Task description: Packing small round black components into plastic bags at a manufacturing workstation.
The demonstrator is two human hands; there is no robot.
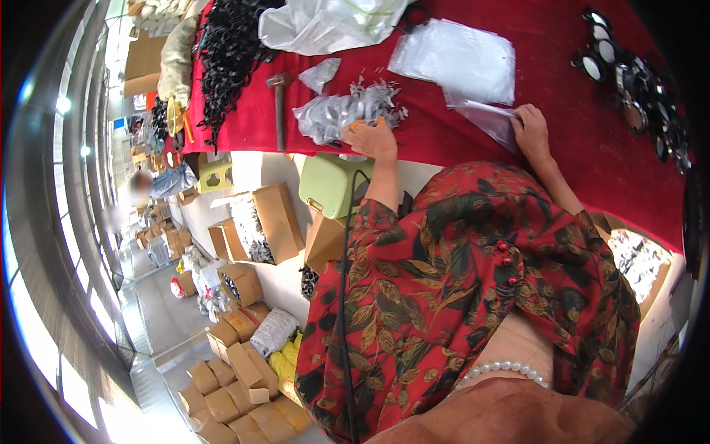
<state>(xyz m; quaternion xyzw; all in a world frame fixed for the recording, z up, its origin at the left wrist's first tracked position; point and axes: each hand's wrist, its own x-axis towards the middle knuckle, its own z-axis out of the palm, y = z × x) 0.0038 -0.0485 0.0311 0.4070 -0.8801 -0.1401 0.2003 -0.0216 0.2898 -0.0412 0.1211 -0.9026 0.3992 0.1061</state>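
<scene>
My left hand [375, 140] is at the near edge of a pile of small clear-grey plastic pieces [325, 118] on the red-covered table. Orange coverings show on its curled fingertips. What those fingers hold, if anything, is too small to make out. Farther right, my right hand [532, 132] pinches a clear plastic bag [488, 122] near its upper right edge. That bag lies slanted just in front of a stack of clear flat bags [458, 63].
A hammer [279, 111] lies left of the pile, beside a heap of black ring-like parts [229, 59]. Behind is a large translucent bag [325, 26]. Round black-rimmed parts [636, 96] cover the far right. A green stool [325, 185] and cardboard boxes [277, 222] stand below the table.
</scene>
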